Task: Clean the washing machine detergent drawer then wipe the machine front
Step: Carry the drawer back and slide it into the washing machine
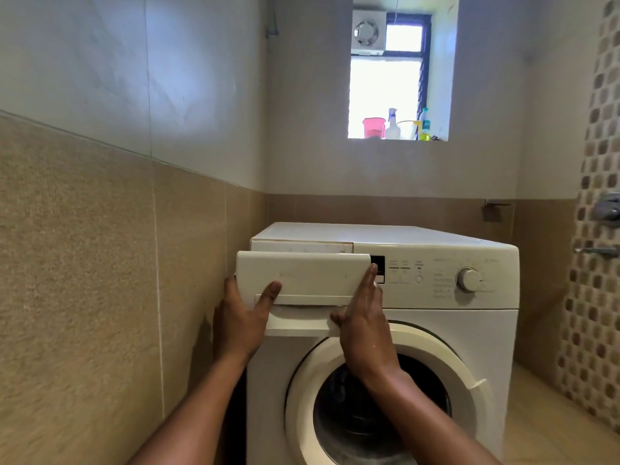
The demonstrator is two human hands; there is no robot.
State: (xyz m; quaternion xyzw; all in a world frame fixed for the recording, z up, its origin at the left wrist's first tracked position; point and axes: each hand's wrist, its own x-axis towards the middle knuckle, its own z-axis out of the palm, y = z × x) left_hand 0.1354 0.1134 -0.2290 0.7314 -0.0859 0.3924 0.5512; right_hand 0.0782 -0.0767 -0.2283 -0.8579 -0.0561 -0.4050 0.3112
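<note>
A white front-loading washing machine (469, 330) stands against the tiled back wall. Its cream detergent drawer (302, 275) is pulled out from the slot at the machine's top left. My left hand (241, 317) grips the drawer's left end, thumb across the front panel and fingers behind the edge. My right hand (364, 317) lies flat against the drawer's right end, fingers straight and pointing up, thumb under the handle recess. The round door (446, 360) below is shut, with dark laundry behind the glass.
A beige tiled wall (100, 297) runs close along the left of the machine. The control knob (468, 280) sits right of the drawer. A window sill (396, 137) above holds a pink tub, a spray bottle and other bottles. Taps (607, 209) jut from the mosaic wall at right.
</note>
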